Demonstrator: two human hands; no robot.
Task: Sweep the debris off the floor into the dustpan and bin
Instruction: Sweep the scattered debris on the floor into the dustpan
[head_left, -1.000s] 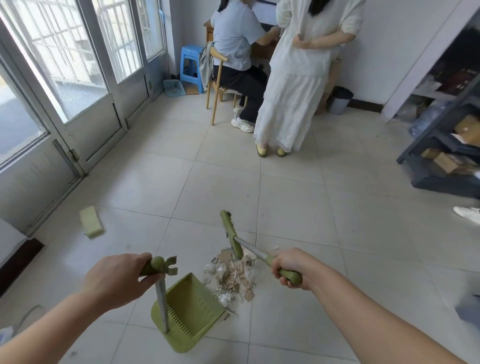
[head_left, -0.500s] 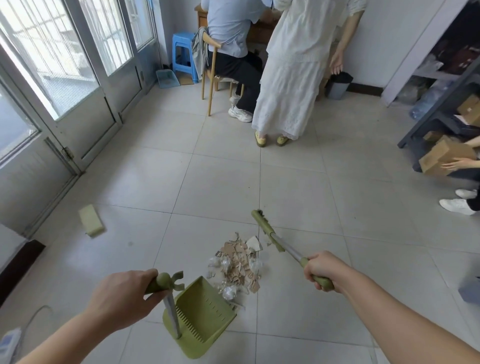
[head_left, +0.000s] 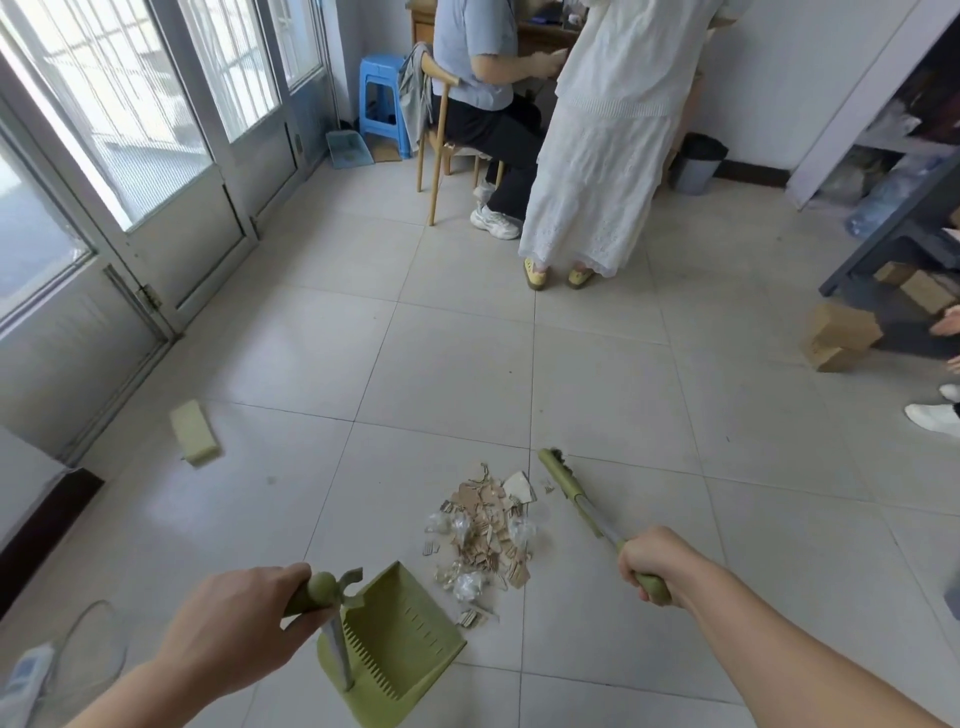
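A pile of debris (head_left: 485, 530), torn cardboard bits and clear plastic scraps, lies on the tiled floor. The green dustpan (head_left: 400, 642) rests on the floor just left of and below the pile, its mouth facing it. My left hand (head_left: 234, 621) grips the dustpan's upright handle. My right hand (head_left: 654, 561) holds the green broom (head_left: 563, 480) by its handle. The broom head sits on the floor right of the pile, a small gap between them. A dark bin (head_left: 696, 163) stands by the far wall.
A seated person (head_left: 483, 78) on a wooden chair and a standing person in white (head_left: 602, 156) are ahead. A green sponge block (head_left: 193, 432) lies left. Cardboard boxes (head_left: 836, 338) and a dark shelf are right, with another person's shoe (head_left: 932, 415). Glass doors run along the left.
The broom head has swung from over the pile to its right side, clear of the debris. My view has shifted closer to the floor; the dustpan stays beside the pile.
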